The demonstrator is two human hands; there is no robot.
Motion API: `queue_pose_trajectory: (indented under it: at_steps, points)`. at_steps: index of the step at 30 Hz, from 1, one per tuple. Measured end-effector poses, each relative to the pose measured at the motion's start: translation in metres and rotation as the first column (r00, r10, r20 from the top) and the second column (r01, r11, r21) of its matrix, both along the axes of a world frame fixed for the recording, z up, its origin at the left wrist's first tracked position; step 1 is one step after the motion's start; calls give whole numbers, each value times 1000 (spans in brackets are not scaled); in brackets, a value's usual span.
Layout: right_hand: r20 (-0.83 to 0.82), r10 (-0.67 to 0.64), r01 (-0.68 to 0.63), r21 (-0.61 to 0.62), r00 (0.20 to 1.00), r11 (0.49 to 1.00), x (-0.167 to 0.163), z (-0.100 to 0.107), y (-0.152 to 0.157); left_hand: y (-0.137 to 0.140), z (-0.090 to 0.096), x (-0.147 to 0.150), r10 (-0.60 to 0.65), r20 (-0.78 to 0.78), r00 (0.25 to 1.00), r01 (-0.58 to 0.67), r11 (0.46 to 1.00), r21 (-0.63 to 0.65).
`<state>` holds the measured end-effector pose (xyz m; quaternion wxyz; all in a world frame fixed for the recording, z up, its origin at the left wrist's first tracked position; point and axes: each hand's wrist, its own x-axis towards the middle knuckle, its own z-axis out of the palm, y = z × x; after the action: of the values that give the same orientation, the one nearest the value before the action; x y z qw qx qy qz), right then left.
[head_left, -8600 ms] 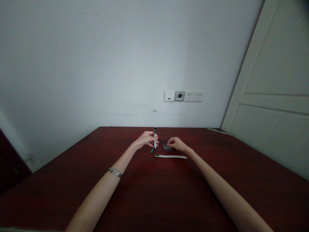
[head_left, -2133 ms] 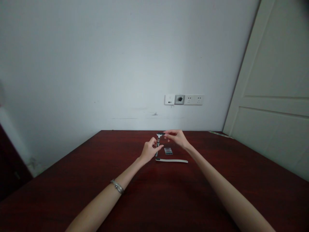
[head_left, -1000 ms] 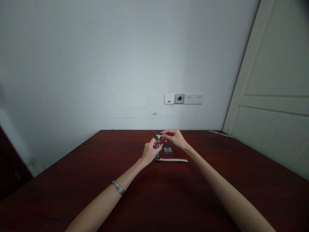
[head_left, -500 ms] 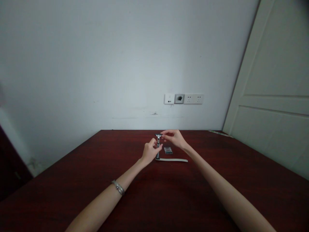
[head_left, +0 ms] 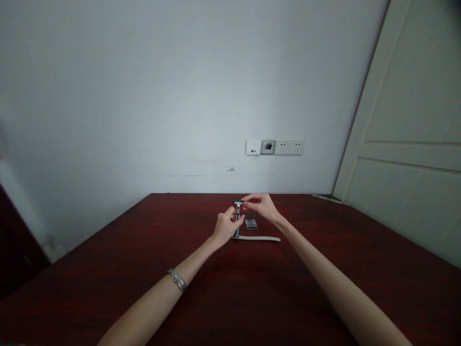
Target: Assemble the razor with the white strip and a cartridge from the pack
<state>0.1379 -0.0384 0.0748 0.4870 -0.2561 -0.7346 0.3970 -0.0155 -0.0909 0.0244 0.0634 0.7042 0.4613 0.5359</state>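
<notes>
A razor (head_left: 238,209) with a dark and silver handle and a T-shaped head stands roughly upright above the table. My left hand (head_left: 224,227) is closed around its handle, thumb on the near right side. At the right end of the razor's head, my right hand (head_left: 262,206) pinches with thumb and fingertips; the exact contact is small and partly hidden. A small flat clear case (head_left: 251,224) lies just right of the handle. Below it, a thin white strip (head_left: 259,238), perhaps another handle, extends rightward from the razor's lower end.
The dark red wooden table (head_left: 162,216) reaches back to a pale wall (head_left: 180,96). Sockets and switches (head_left: 283,147) are set in that wall. On the right stands a white panelled door (head_left: 403,182). A metal bracelet (head_left: 177,280) circles my left wrist.
Both hands and the razor have shifted very slightly to the right, with the grip unchanged. The case and the white strip stay in place.
</notes>
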Motion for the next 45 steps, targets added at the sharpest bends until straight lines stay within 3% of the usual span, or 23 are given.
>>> queue_pose_trajectory:
  at_steps: [22,29,37,42,45]
  points:
    - [12,17,-18,5,1000,1000,4,4,-4,-1,0,1,-51,33,998,53,997,-56]
    - [26,48,-49,40,999,998,4,-1,3,1,1,-1,-8,1,1000,8,999,-32]
    - [-28,70,-71,-35,997,997,2,-2,2,5,3,-6,-1,-13,1000,0,1000,-31]
    - [-76,-39,27,-163,996,986,7,4,4,11,10,-17,-117,172,978,147,975,-168]
    - [53,-86,93,-153,995,984,8,0,6,17,20,-26,-149,309,939,224,948,-226]
